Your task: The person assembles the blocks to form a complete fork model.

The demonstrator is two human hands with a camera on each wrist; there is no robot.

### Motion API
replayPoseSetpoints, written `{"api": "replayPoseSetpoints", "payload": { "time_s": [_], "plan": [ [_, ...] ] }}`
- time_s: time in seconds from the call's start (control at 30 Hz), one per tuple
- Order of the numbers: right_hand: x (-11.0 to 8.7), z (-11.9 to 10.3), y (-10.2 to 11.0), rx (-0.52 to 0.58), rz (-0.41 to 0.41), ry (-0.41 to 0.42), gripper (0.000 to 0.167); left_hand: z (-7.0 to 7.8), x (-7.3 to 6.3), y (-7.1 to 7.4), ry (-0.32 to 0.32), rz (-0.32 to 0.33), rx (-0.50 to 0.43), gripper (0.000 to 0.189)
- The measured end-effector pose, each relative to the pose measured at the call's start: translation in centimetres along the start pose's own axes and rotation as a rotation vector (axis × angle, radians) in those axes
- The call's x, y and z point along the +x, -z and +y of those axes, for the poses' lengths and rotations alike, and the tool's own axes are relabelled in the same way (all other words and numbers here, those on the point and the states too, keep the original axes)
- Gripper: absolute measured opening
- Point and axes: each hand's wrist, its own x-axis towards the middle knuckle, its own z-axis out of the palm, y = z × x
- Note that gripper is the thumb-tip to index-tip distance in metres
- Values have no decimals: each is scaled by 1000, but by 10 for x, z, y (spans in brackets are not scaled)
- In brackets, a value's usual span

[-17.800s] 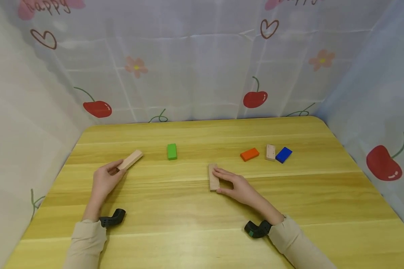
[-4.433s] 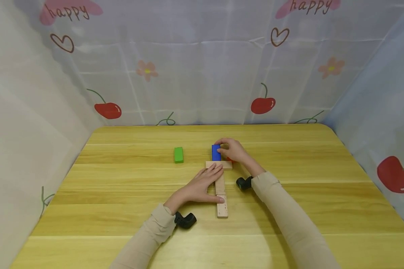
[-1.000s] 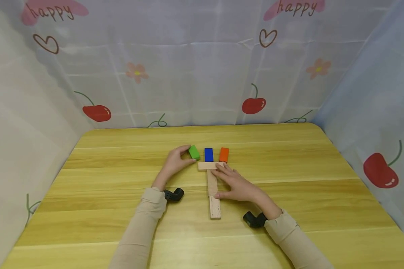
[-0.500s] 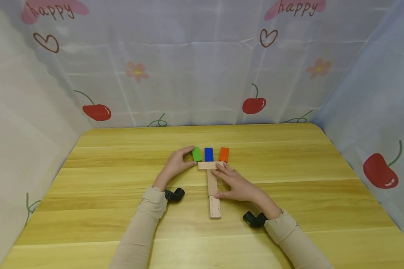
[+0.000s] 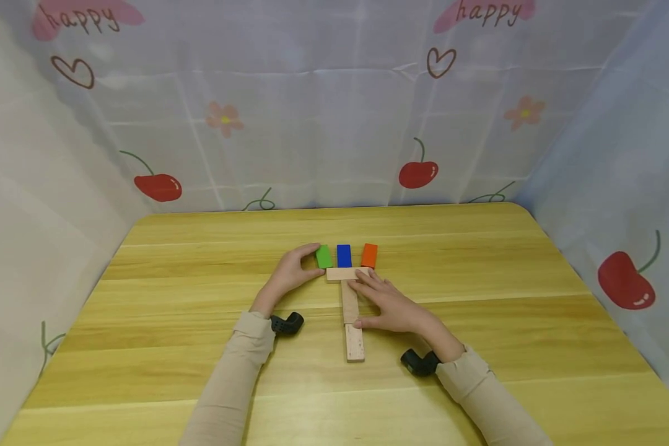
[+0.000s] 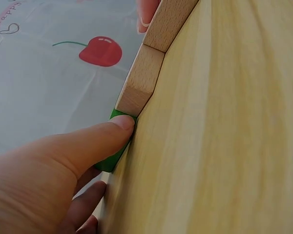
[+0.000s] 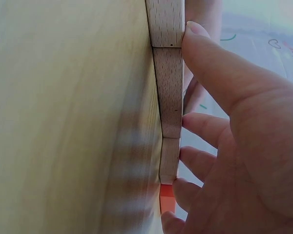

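My left hand (image 5: pixel 290 272) pinches the green block (image 5: pixel 324 256) between thumb and fingers, at the left end of a crosswise plain wooden block (image 5: pixel 339 274). The left wrist view has the thumb on the green block's near end, right at the plain wood. Beside it, a blue block (image 5: pixel 344 255) and an orange block (image 5: pixel 370 254) stand off the crosspiece's far side. Two plain blocks, an upper one (image 5: pixel 349 303) and a lower one (image 5: pixel 354 344), form a stem toward me. My right hand (image 5: pixel 393 310) rests spread fingertips on the crosspiece and stem, its thumb near the stem's joint.
The blocks lie mid-table on a yellow wood-grain tabletop (image 5: pixel 173 347). A white printed curtain (image 5: pixel 312 136) rises behind the far edge and along both sides. Each wrist wears a black camera mount, a left one (image 5: pixel 287 323) and a right one (image 5: pixel 419 362).
The scattered blocks have come together into a T with coloured blocks across its top. Within the last second my left hand has slid the green block right and turned it straighter; my right hand stayed put.
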Motion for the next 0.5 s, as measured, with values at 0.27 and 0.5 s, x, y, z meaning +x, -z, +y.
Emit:
{"api": "replayPoseSetpoints", "payload": {
  "time_s": [0.27,0.5],
  "plan": [
    [3,-1,0,1,-6,-1,81,-2,1,2,-34,-4,47,64],
    [4,0,-1,-4,-8,7,82,-5,-1,4,-38,-12,31,73]
  ]
}}
